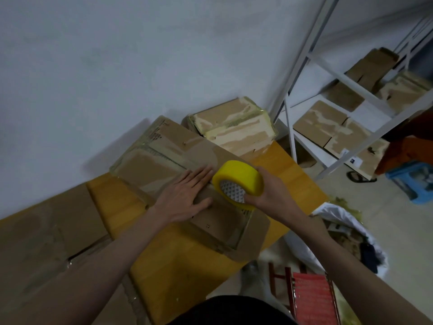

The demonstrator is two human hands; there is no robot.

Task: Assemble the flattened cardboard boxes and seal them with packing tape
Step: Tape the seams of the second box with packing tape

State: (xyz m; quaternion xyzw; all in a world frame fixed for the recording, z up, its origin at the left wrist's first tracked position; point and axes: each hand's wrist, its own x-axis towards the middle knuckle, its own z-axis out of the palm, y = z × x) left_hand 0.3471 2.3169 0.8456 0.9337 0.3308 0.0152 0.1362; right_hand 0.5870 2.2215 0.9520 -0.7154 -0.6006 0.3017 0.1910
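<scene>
Taping the seam of the box on the yellow table.

My left hand point(187, 193) lies flat, fingers straight, pressing the flaps of the cardboard box point(187, 184) shut so the seam stays closed. My right hand point(264, 191) grips the yellow tape roll point(239, 180) just right of it, held low against the flaps, I'd judge to lay tape along the seam.

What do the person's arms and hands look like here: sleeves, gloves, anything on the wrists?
Both forearms are bare to the frame edge: no sleeves in view. The left hand and right hand wear no gloves; no watch, ring or band shows on either. A dark garment shows at the bottom edge, on the torso.
</scene>
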